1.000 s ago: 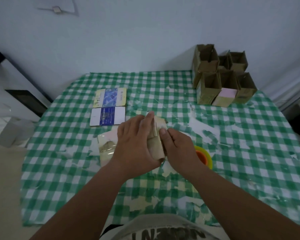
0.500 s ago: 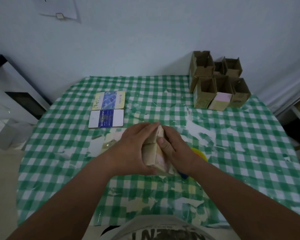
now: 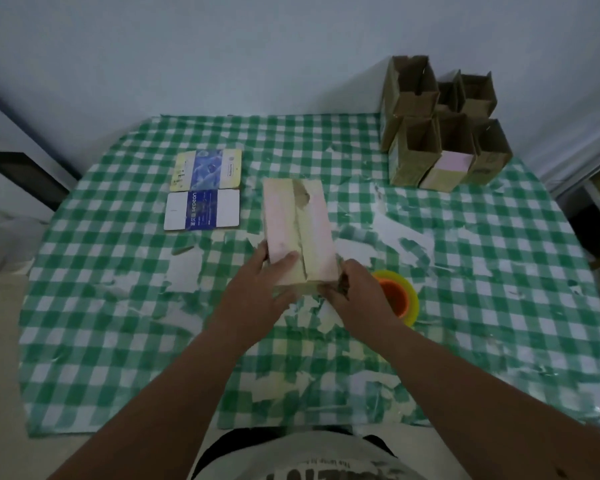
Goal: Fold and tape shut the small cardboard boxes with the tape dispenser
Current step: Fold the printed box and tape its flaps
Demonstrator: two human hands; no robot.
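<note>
The left hand [image 3: 257, 292] and right hand [image 3: 357, 296] both hold the near end of the small pink-and-tan cardboard box [image 3: 297, 230], so its two untaped flaps may pop open if either grip slips.

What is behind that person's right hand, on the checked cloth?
A yellow tape roll with an orange core lies on the tablecloth just behind the right hand. The hand covers the roll's left part, so how much tape is left cannot be seen.

Checked table [image 3: 118, 306]: two flat cartons [image 3: 203, 190], open boxes [image 3: 440, 133], tape roll [image 3: 404, 299].
</note>
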